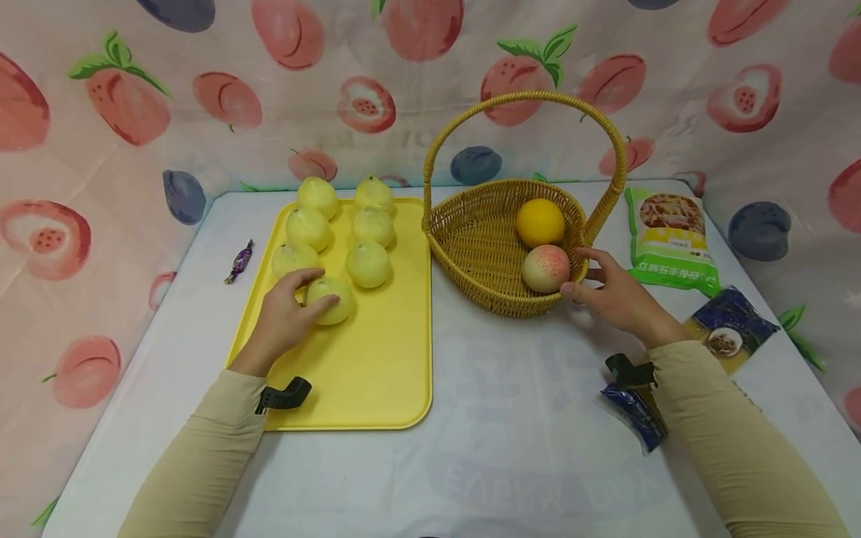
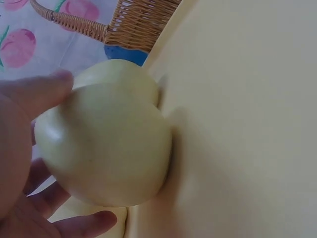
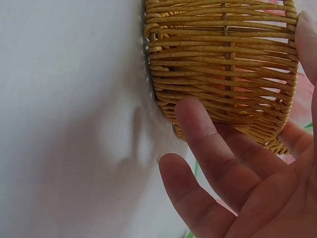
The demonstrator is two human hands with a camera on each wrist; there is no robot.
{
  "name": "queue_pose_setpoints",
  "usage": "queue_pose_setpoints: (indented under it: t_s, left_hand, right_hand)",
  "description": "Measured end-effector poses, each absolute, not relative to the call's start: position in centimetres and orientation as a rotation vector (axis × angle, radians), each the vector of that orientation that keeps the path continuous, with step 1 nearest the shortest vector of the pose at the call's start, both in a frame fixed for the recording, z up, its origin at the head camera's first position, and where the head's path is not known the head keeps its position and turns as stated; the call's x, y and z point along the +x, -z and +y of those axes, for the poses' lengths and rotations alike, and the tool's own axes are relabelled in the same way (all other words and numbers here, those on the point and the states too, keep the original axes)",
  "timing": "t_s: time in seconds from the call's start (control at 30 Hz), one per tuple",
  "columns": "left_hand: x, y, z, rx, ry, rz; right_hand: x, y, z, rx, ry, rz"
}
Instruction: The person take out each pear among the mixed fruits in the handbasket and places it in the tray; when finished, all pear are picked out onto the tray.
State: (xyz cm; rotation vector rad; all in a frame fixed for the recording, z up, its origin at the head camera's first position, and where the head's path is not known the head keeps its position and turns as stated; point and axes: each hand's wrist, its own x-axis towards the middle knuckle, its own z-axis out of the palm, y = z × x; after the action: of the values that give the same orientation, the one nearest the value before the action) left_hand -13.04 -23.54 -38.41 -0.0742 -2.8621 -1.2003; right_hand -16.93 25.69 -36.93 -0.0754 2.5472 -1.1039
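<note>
My left hand (image 1: 285, 317) curls its thumb and fingers around the nearest pale yellow round fruit (image 1: 338, 288) on the yellow tray (image 1: 377, 373). In the left wrist view the thumb touches one side of this fruit (image 2: 109, 144), with fingers spread along the other. Several similar fruits stand behind it in two rows. At the right end of the wicker basket (image 1: 471, 288), my right hand (image 1: 622, 302) grips the rim, thumb near the peach (image 1: 545, 269) and fingers against the outer weave (image 3: 223, 69). An orange (image 1: 540, 223) lies behind the peach in the basket.
The basket's tall arched handle (image 1: 525, 97) rises above it. A green-and-yellow food packet (image 1: 673, 239) and a dark blue packet (image 1: 729, 329) lie right of it. A small blue packet (image 1: 635, 415) is beside my right sleeve. A purple wrapped candy (image 1: 239, 261) sits left of the tray.
</note>
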Motion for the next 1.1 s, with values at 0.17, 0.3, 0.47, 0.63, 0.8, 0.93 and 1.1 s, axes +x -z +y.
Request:
queue_pose_setpoints:
  t_s: [0.17, 0.3, 0.47, 0.63, 0.8, 0.93, 1.1]
  left_hand:
    - [-12.5, 38.1, -24.1, -0.086, 1.215, -2.888]
    - [-11.9, 38.0, -24.5, -0.087, 1.248, -2.884]
    - [-11.7, 38.3, -24.8, -0.085, 1.258, -2.879]
    - [-11.7, 38.6, -24.6, -0.06, 1.29, -2.851]
    - [-12.1, 38.8, -24.3, -0.013, 1.286, -2.823]
    - [-12.5, 39.0, -24.3, 0.023, 1.292, -2.795]
    - [-12.8, 39.0, -24.1, 0.043, 1.311, -2.762]
  right_hand:
    - [-17.0, 36.9, 25.7, -0.076, 1.111, 2.543]
    - [-17.0, 37.0, 25.7, -0.073, 1.114, 2.54]
    - [-17.0, 36.9, 25.7, -0.064, 1.105, 2.535]
    - [-17.0, 36.9, 25.8, -0.075, 1.096, 2.543]
    - [-17.0, 36.9, 25.9, -0.072, 1.087, 2.542]
    - [-17.1, 36.9, 25.8, -0.062, 1.083, 2.542]
    - [-17.1, 36.7, 25.8, -0.066, 1.066, 2.545]
